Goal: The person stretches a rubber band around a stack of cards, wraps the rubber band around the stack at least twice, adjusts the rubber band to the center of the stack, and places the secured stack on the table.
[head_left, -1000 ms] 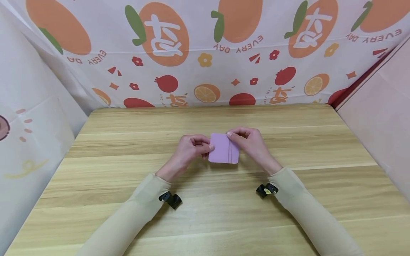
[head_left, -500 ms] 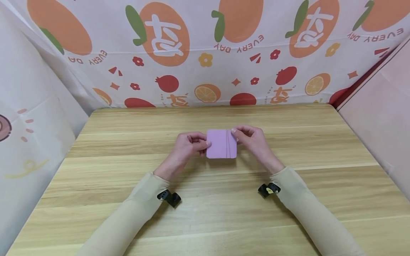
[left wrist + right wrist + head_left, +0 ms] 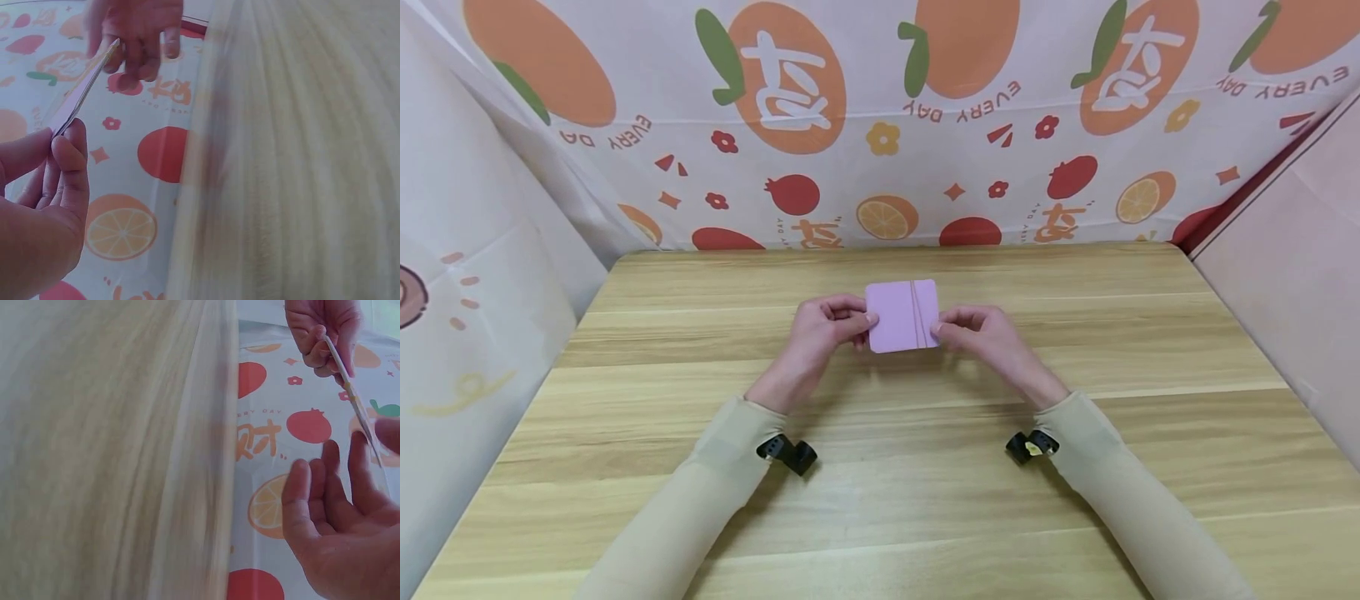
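A lilac square of card [image 3: 891,317] is held up above the table, its flat face turned to the head camera. Two strands of a thin brown band [image 3: 918,312] cross it near its right side. My left hand [image 3: 823,333] pinches the left edge, thumb on the face and fingers behind. At the lower right edge, my right hand [image 3: 992,333] pinches the card between thumb and index finger. The right wrist view shows the card [image 3: 340,365] nearly edge-on, thin, with the other fingers of the right hand [image 3: 350,531] spread loosely below it.
Under the hands is a wood-grain table [image 3: 880,500]. A white cloth printed with fruit [image 3: 955,167] hangs behind its far edge, with pale walls on the left [image 3: 490,208] and right [image 3: 1292,250]. Each sleeve carries a small black wrist camera [image 3: 788,454].
The card has moved left and farther away, tilting slightly. My left hand moved along with it. My right hand's grip has shifted from the top right of the card down to its lower right edge.
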A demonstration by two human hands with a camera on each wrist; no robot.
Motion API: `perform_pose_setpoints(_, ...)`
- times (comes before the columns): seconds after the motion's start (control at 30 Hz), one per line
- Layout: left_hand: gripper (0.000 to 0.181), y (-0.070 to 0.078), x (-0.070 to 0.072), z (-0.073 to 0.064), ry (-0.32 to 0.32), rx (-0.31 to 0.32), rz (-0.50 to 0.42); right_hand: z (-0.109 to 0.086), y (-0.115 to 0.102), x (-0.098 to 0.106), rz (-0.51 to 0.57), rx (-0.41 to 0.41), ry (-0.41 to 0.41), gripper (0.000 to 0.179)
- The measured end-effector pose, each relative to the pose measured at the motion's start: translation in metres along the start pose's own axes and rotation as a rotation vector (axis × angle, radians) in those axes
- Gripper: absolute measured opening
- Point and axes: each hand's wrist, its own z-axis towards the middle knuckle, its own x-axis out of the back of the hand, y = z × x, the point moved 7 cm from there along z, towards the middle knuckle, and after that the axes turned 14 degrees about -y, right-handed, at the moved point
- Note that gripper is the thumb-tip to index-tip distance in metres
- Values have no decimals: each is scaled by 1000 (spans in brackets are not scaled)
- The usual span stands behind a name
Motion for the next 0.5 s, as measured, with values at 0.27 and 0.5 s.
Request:
perform_pose_setpoints(0.27,11,5,3,0,36,-28,-14,2,2,-11,-55,-9,-94,22)
perform_pose_setpoints(0.5,11,4,-3,0,29,-25,-26,4,4,-14,-100,-31,-77,33)
